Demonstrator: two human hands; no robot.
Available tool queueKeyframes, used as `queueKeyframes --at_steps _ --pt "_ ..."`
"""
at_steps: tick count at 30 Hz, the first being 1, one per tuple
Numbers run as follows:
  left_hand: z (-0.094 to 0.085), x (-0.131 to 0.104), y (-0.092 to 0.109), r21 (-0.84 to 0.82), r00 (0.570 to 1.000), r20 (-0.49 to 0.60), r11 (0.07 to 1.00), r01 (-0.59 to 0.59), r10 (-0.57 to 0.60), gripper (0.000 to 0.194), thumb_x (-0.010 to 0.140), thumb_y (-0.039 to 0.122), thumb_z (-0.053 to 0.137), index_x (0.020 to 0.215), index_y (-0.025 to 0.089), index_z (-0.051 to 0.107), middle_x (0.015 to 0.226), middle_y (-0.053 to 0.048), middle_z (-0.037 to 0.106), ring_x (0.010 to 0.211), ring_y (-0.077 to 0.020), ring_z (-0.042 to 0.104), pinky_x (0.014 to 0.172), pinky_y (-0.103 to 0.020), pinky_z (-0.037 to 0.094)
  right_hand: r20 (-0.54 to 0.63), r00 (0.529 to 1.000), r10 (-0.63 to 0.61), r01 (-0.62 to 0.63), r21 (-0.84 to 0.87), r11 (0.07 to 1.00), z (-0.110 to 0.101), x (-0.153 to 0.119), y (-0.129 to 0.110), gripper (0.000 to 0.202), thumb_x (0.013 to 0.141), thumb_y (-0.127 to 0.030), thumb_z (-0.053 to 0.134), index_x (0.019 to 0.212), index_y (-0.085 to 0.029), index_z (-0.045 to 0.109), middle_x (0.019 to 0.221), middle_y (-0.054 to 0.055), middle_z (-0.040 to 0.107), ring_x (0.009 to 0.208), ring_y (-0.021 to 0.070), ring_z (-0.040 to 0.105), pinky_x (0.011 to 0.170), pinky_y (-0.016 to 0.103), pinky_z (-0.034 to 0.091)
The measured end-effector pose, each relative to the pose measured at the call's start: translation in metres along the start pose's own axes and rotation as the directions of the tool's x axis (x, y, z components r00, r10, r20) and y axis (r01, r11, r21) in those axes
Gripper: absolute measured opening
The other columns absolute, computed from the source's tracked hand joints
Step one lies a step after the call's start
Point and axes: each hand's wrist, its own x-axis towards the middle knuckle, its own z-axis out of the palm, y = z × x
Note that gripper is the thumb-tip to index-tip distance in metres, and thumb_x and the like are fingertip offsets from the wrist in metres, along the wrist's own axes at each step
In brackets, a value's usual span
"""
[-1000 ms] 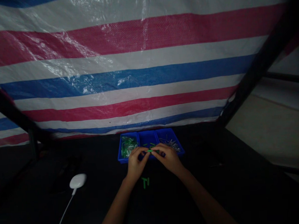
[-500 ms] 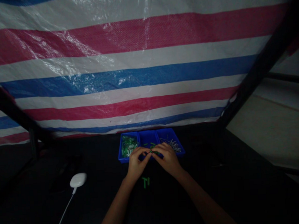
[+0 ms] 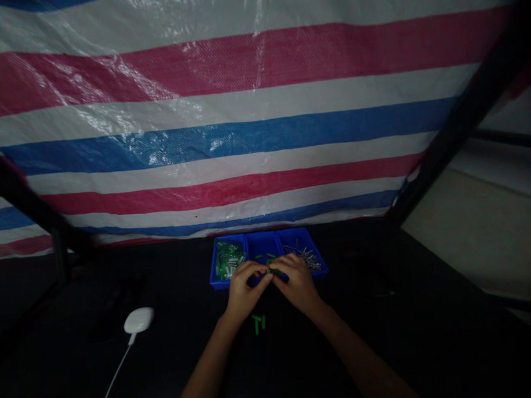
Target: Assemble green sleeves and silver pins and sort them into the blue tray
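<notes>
My left hand [image 3: 244, 288] and my right hand [image 3: 297, 280] meet at the fingertips over the front of a blue divided tray [image 3: 262, 242]. Between them they pinch a small green piece [image 3: 268, 271], mostly covered by the fingers. Green and clear pieces [image 3: 229, 260] fill the tray's left compartment. The middle compartment holds a few green pieces, partly hidden by my hands. In the right compartment lie thin metal screws or pins [image 3: 310, 258]. Nearer to me, several green pieces [image 3: 257, 324] rest on the black table between my forearms.
A white rounded device [image 3: 139, 319] with a white cable lies on the black table [image 3: 176, 358] at the left. Behind the tray hangs a striped plastic sheet [image 3: 226, 135], with dark frame bars [image 3: 449, 130] at both sides.
The fingertips have shifted very slightly around the small green piece. Tray, loose pieces and white device have stayed where they were.
</notes>
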Motion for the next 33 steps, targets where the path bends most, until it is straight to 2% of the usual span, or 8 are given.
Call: queueKeyframes --at_steps 8,16,24,33 --pt "0.0011 -0.0004 -0.0029 0.027 1.000 0.004 1.000 -0.013 0.013 0.015 0.080 0.030 0.057 0.084 0.017 0.064 0.078 -0.005 0.062 0.074 -0.0155 0.055 0.072 -0.030 0.045 -0.043 0.999 0.021 -0.021 0.002 1.000 -0.0010 0.0013 0.0003 0.012 0.080 -0.025 0.057 0.088 -0.024 0.065 0.085 0.002 0.066 0.084 0.0198 0.054 0.078 0.035 0.038" --pt "-0.0002 0.0005 -0.0004 0.124 1.000 -0.025 0.992 -0.005 0.008 0.016 0.082 0.029 0.054 0.087 0.018 0.064 0.079 -0.005 0.063 0.075 -0.0164 0.056 0.073 -0.032 0.044 -0.072 0.994 0.078 -0.071 0.092 0.993 -0.0062 0.0054 0.0051 0.010 0.080 -0.028 0.056 0.083 -0.025 0.065 0.084 0.002 0.067 0.083 0.0204 0.057 0.077 0.036 0.040" --pt "0.0002 0.0003 -0.0002 0.171 1.000 -0.006 0.985 -0.003 0.004 0.016 0.083 0.029 0.053 0.088 0.019 0.064 0.083 -0.005 0.065 0.079 -0.0175 0.057 0.076 -0.033 0.042 -0.106 0.990 0.091 -0.061 0.256 0.965 -0.0062 0.0079 0.0061 0.009 0.079 -0.028 0.058 0.081 -0.022 0.065 0.081 0.003 0.068 0.079 0.0192 0.059 0.075 0.035 0.042" --pt "0.0000 0.0002 -0.0005 0.218 0.999 0.016 0.975 -0.035 0.032 0.016 0.084 0.029 0.051 0.088 0.019 0.063 0.085 -0.005 0.065 0.081 -0.0181 0.058 0.076 -0.033 0.041 -0.104 0.992 0.066 -0.035 0.276 0.960 -0.0049 0.0067 0.0026 0.010 0.078 -0.027 0.060 0.083 -0.024 0.067 0.082 0.003 0.068 0.080 0.0193 0.060 0.077 0.036 0.043"
